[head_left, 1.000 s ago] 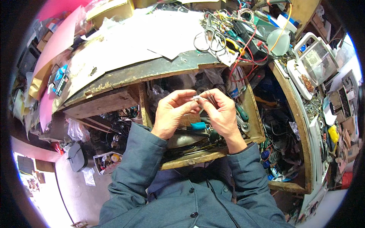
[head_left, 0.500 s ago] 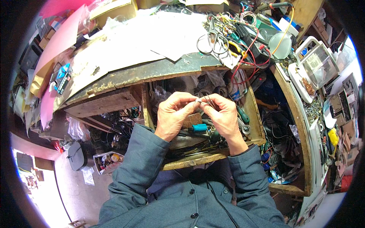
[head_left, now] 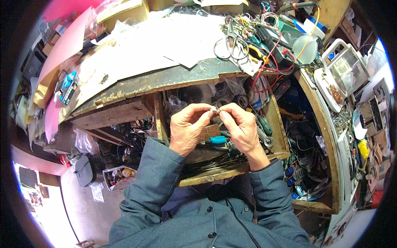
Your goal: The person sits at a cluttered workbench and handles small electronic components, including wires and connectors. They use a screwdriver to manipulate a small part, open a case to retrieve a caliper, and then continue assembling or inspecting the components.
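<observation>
Over the open wooden drawer (head_left: 215, 178), my left hand (head_left: 187, 127) and my right hand (head_left: 242, 129) meet fingertip to fingertip. Between their thumbs and forefingers is a small, pale, shiny piece (head_left: 214, 109), too small to name and partly covered by the fingers. Both hands are closed in a pinch on it. Below them in the drawer lies a screwdriver with a blue-green handle (head_left: 217, 140), beside a brown block (head_left: 210, 131). A dark green handle (head_left: 265, 126) and a ring-ended metal tool (head_left: 268, 141) lie right of my right hand.
White paper sheets (head_left: 157, 45) cover the worktop behind the drawer. Scissors (head_left: 230, 43) and red test leads (head_left: 269, 68) crowd its right part. A second drawer (head_left: 336, 182) full of cables stands open at right. A small box of odds and ends (head_left: 120, 177) sits at lower left.
A thin grey metal tool that stuck up by my right fingers no longer shows there. My right fingertips have shifted slightly around the small piece; both hands stay in nearly the same place.
</observation>
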### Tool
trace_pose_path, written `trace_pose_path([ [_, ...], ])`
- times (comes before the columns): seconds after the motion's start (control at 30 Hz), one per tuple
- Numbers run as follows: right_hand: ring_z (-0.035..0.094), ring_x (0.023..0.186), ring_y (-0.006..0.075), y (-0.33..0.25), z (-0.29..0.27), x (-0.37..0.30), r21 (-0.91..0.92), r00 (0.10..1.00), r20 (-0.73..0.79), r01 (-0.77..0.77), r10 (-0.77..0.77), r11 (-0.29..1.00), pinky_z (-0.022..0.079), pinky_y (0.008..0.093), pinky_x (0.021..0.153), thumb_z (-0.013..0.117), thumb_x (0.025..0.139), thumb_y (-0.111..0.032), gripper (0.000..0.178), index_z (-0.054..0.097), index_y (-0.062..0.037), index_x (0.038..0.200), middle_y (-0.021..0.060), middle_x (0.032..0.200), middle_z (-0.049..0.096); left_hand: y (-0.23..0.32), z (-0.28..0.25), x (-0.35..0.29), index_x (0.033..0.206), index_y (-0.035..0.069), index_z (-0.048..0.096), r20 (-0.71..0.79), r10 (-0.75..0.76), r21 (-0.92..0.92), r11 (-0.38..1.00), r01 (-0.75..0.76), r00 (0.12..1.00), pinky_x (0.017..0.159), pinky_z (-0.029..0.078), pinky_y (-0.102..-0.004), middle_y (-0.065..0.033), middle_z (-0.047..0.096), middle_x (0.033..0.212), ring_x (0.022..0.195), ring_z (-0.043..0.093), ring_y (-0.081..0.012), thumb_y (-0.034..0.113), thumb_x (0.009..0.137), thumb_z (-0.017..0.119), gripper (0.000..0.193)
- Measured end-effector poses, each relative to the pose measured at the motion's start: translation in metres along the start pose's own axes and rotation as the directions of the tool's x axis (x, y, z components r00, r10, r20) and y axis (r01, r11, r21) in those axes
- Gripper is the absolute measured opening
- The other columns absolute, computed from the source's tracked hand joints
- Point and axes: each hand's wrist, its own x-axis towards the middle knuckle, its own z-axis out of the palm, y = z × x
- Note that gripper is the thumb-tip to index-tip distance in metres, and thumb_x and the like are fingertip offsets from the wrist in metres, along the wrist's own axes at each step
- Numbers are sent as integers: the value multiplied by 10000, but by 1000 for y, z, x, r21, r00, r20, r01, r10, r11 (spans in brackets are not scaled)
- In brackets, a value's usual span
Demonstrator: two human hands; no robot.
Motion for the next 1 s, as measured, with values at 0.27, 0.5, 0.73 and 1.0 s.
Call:
trace_pose_path([
  [0.27,544,651,78,-2,0,1,3,1000,6,3,-3,1000,464,269,598,627,973,-95,108,685,-3,970,44,710,612,0,0,0,1087,-5,723,4,42,10,999,-42,999,861,564,-261,-80,745,1038,952,691,-123,-2,911,730,176],
  [0.5,545,661,82,2,4,-1,9,1000,-7,24,-24,1000,471,280,608,622,986,-104,117,677,0,983,45,712,608,0,2,-2,1053,-9,732,-21,98,122,988,-95,995,807,558,-239,-60,745,976,894,684,-94,-5,919,715,134],
  [0.73,539,659,88,3,10,-3,3,1000,-9,18,-18,1000,467,281,601,608,999,-111,122,655,3,1002,60,733,616,-1,1,-3,1034,-9,725,-34,183,313,936,-163,983,767,566,-246,-64,741,939,850,696,-106,3,899,733,136],
  [1.0,594,658,129,0,12,-6,-72,996,-61,63,-68,995,497,305,613,627,983,-73,78,637,4,988,138,777,658,2,2,-4,1034,-10,718,8,277,443,860,-252,961,763,559,-235,-47,727,931,845,675,-86,-2,899,736,137],
])
